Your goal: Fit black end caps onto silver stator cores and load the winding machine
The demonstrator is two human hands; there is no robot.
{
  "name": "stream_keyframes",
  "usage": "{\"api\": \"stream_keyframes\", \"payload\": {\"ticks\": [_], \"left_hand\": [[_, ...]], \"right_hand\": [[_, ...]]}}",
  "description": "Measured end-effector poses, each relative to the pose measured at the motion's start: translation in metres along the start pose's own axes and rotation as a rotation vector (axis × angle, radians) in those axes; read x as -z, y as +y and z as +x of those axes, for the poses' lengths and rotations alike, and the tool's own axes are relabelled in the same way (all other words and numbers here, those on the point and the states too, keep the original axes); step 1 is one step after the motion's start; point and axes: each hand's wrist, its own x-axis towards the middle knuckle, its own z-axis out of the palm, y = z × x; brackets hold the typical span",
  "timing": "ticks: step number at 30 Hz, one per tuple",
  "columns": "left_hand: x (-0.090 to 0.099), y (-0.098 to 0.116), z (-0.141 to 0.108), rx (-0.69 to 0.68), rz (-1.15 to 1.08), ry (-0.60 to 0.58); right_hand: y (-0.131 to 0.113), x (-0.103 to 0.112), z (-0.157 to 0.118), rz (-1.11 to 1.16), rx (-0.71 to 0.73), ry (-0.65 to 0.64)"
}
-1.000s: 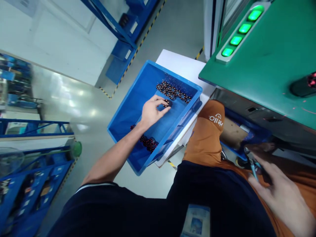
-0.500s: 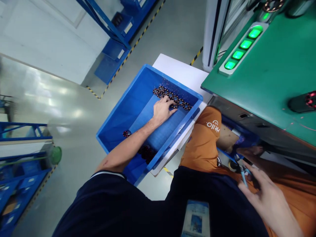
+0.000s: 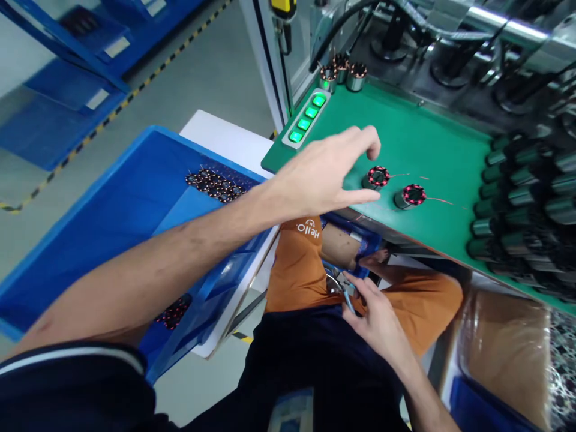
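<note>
My left hand point(image 3: 328, 171) reaches over the green tabletop point(image 3: 432, 141), thumb and fingers apart, with nothing held. Just beyond its fingertips stands a wound motor stator point(image 3: 377, 178) with reddish coils on top and a loose wire end. Close to the right of it is a second stator point(image 3: 410, 197), also trailing a thin red wire. Low over my lap, my right hand point(image 3: 375, 315) is closed around blue-handled pliers point(image 3: 347, 296), whose jaws point up and away.
On the left, a blue bin point(image 3: 155, 133) contains a row of stators point(image 3: 216, 185). A strip of green-lit buttons point(image 3: 307, 119) lies on the tabletop's left corner. Stacked stators point(image 3: 517, 204) crowd the right end. Machinery point(image 3: 450, 36) runs along the back.
My left hand has left the row of stators in the bin and moved right, over the green tabletop. The view has turned right too. My right hand still grips the pliers.
</note>
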Motion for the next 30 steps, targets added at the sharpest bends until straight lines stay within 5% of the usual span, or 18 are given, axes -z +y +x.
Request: {"api": "stream_keyframes", "payload": {"ticks": [3, 7, 14, 18, 23, 30], "left_hand": [[-0.035, 0.003, 0.022, 0.028, 0.061, -0.063], [-0.045, 0.013, 0.014, 0.056, 0.105, 0.003], [-0.092, 0.088, -0.075, 0.002, -0.028, 0.124], [-0.116, 0.098, -0.113, 0.047, -0.05, 0.125], [-0.115, 0.092, -0.125, 0.017, -0.066, 0.148], [-0.102, 0.097, -0.133, 0.027, -0.046, 0.131]], "right_hand": [[0.004, 0.012, -0.016, 0.04, 0.02, 0.045], [0.023, 0.02, -0.042, 0.124, -0.01, 0.144], [0.029, 0.024, -0.079, 0.288, -0.1, 0.268], [0.002, 0.041, -0.077, 0.309, 0.032, 0.326], [-0.025, 0.05, -0.063, 0.342, 0.105, 0.306], [-0.03, 0.052, -0.059, 0.324, 0.101, 0.251]]}}
